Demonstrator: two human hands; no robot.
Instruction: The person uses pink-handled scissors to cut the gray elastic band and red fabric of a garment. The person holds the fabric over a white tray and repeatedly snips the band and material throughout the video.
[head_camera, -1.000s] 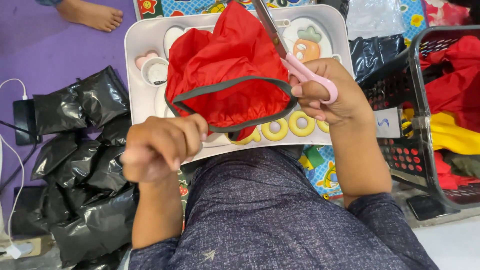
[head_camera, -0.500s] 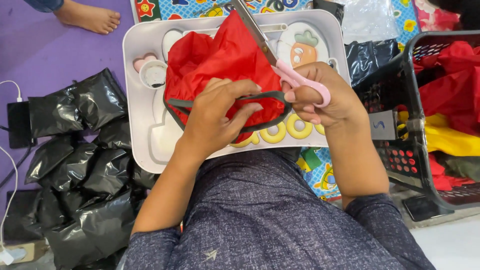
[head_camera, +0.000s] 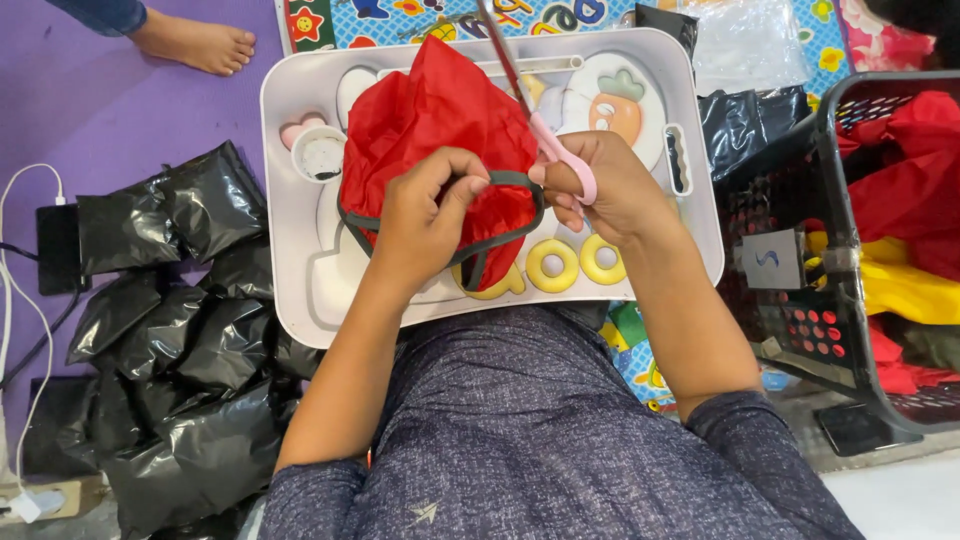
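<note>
We sit on the floor with a white plastic lap tray (head_camera: 300, 300) across our knees. It gives us a flat spot close to our eyes.

Our left hand (head_camera: 425, 225) is curled narrow. Its fingers pinch the dark grey stretchy edge band (head_camera: 515, 180) of a crinkly red cloth piece (head_camera: 430, 120). We hold the band up and a little tight, so we can see it well. The red cloth lies on the middle of the tray, bunched in a heap, and the band loops out below it like a ring.

Our right hand (head_camera: 610, 190) is closed around the pink plastic handles of a pair of scissors (head_camera: 545, 140). The long metal blades point up and away from us, past the top of the red cloth. They look shut or nearly shut, but we cannot tell for sure. The scissors stay just beside the band, so both hands meet at one place.

On our left lies a pile of shiny black plastic bags (head_camera: 170, 330), near enough to grab. On our right stands a black plastic basket with holes (head_camera: 790, 200). It holds more red and yellow cloth (head_camera: 900, 290).

A bare foot of another person (head_camera: 195, 40) rests on the purple mat (head_camera: 60, 100). A white cable (head_camera: 25, 290) runs along the far left edge.
</note>
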